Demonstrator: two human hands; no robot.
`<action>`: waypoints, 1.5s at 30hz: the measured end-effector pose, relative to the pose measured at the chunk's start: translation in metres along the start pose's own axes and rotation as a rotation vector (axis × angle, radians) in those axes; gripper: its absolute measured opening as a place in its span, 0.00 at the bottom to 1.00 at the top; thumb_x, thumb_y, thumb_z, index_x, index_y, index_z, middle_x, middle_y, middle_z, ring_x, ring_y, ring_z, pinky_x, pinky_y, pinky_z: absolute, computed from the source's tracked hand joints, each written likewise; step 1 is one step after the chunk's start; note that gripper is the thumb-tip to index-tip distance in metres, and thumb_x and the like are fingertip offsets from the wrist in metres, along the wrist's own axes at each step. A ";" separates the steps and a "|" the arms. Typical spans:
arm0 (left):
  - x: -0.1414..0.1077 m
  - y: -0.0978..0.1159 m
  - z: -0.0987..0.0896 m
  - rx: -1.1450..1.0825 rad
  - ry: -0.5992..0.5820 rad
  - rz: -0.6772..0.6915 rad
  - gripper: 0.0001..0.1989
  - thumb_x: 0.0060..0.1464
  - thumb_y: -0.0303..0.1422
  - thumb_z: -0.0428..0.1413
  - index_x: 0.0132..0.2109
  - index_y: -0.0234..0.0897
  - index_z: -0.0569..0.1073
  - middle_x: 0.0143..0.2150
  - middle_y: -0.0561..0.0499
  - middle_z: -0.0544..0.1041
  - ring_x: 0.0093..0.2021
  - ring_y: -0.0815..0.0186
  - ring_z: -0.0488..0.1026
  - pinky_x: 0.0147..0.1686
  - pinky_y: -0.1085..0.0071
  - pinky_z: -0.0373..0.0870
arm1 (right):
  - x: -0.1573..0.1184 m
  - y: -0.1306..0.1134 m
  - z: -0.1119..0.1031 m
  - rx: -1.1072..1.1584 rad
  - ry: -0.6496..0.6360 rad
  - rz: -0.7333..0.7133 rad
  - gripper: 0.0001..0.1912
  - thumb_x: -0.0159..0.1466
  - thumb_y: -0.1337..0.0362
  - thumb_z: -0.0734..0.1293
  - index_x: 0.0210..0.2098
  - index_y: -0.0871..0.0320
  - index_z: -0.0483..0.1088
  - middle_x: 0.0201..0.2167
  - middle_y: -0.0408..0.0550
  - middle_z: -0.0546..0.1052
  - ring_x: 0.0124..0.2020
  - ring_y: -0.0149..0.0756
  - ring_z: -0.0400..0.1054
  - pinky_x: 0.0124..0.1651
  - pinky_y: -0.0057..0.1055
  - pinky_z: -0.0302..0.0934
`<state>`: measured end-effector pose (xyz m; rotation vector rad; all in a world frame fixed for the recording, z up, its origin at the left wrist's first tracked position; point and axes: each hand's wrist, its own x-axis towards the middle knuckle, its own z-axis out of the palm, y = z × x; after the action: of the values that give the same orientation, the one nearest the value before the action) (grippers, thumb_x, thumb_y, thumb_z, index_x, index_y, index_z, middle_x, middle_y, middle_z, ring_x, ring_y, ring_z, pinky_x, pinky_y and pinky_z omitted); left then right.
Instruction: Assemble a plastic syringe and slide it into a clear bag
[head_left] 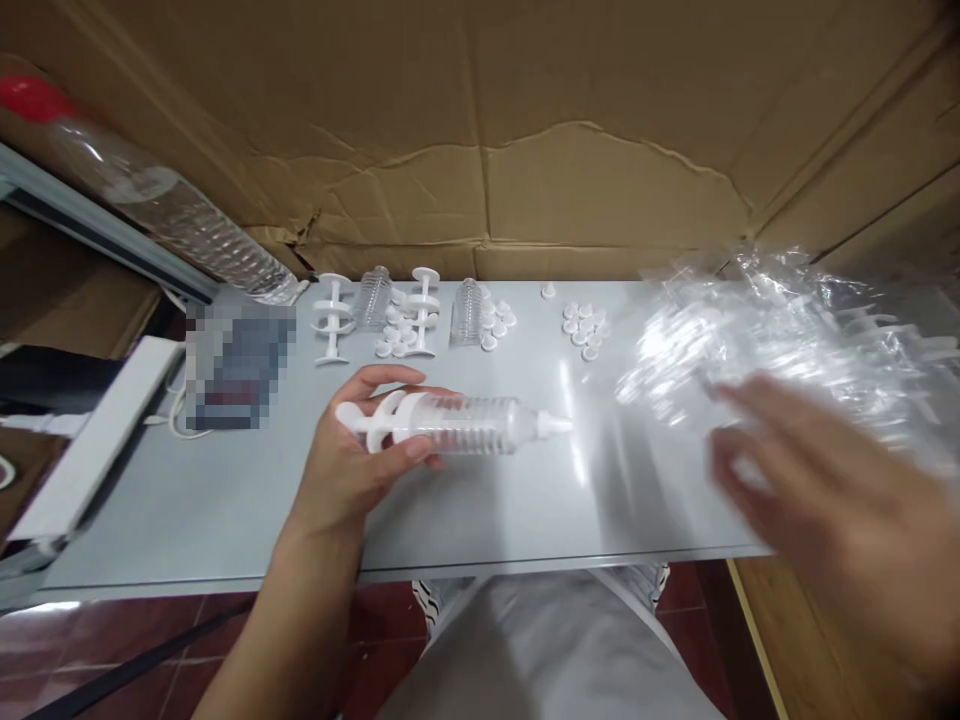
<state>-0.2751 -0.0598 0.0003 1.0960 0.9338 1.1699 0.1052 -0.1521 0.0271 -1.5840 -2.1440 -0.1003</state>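
Note:
My left hand [375,440] is wrapped round a large clear plastic syringe [480,425] with a ribbed barrel. Its white plunger and finger flange lie by my palm, and its white nozzle points right. The syringe is held level above the table. Off to the right, my right hand [817,490] is smeared by motion, close to a pile of clear plastic bags [757,320]. Whether its fingers hold anything does not show. Behind the syringe stand a white plunger [331,320], another white plunger [425,310], a ribbed clear barrel [373,300] and a second barrel [468,312].
Several small white nozzle caps [585,328] lie in groups along the back of the grey table [465,520]. A water bottle with a red cap [172,210] leans at the left, near a white power strip [101,435]. Brown cardboard [600,200] walls the back.

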 end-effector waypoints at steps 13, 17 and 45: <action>-0.037 -0.015 -0.026 0.029 0.170 -0.092 0.30 0.37 0.33 0.78 0.48 0.39 0.74 0.39 0.47 0.86 0.33 0.60 0.82 0.23 0.72 0.80 | -0.010 -0.065 0.072 -0.029 0.053 -0.082 0.32 0.67 0.49 0.73 0.60 0.65 0.70 0.60 0.69 0.76 0.63 0.66 0.73 0.59 0.65 0.74; -0.038 -0.017 -0.024 0.060 0.215 -0.107 0.31 0.38 0.34 0.77 0.48 0.39 0.74 0.41 0.47 0.85 0.34 0.60 0.82 0.25 0.72 0.80 | -0.009 -0.067 0.090 -0.045 -0.133 -0.186 0.23 0.73 0.55 0.68 0.62 0.62 0.70 0.64 0.63 0.75 0.65 0.66 0.70 0.62 0.69 0.70; -0.021 -0.002 0.006 0.053 0.127 -0.084 0.29 0.43 0.35 0.77 0.49 0.40 0.73 0.42 0.48 0.86 0.33 0.64 0.83 0.31 0.72 0.83 | 0.014 -0.082 0.109 -0.194 -0.042 -0.004 0.20 0.74 0.55 0.65 0.53 0.64 0.78 0.57 0.64 0.79 0.59 0.66 0.74 0.59 0.60 0.70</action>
<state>-0.2719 -0.0814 -0.0003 1.0242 1.1044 1.1611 -0.0085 -0.1310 -0.0463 -1.7025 -2.2263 -0.2866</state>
